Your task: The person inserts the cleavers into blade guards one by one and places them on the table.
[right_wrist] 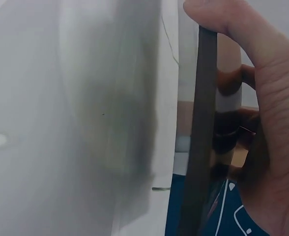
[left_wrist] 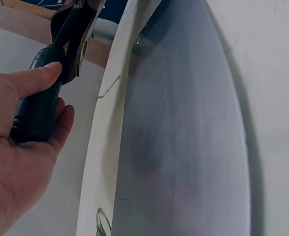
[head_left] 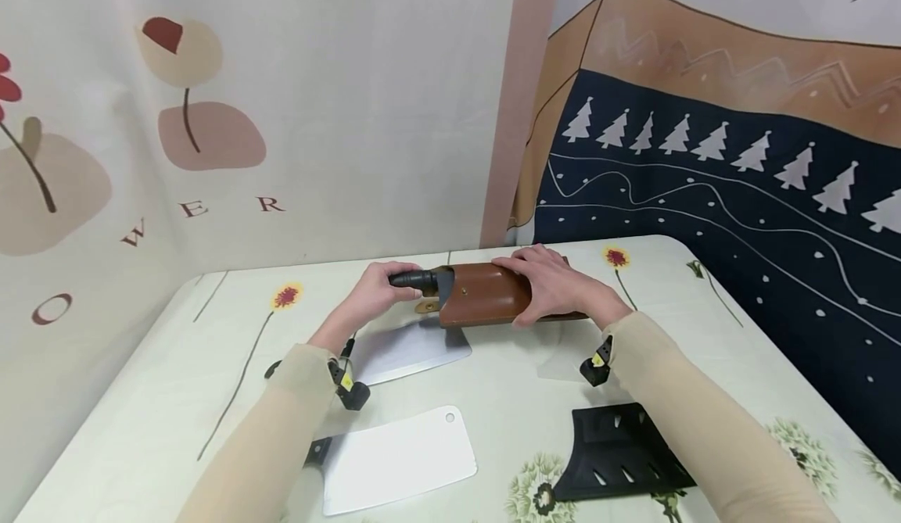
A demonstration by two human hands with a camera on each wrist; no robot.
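Observation:
My left hand [head_left: 371, 290] grips the black ridged handle [head_left: 415, 279] of a knife, with the thumb along it in the left wrist view. The knife's blade sits inside a brown leather sheath [head_left: 486, 296], mostly hidden; a grey bit shows at the mouth. My right hand [head_left: 552, 282] holds the sheath's right end, thumb on the near edge and fingers over the far side. A snap strap [head_left: 427, 306] hangs open by the sheath mouth. The sheath is held above the far part of the table, overlapping a broad blade [head_left: 411, 351] that lies below.
A cleaver [head_left: 401, 460] with a shiny blade and a dark handle lies nearer, at front left. At front right lies a black slotted blade cover [head_left: 619, 453], partly behind my right sleeve. A flower-print cloth covers the table [head_left: 507, 398]; printed curtains [head_left: 366, 116] hang behind.

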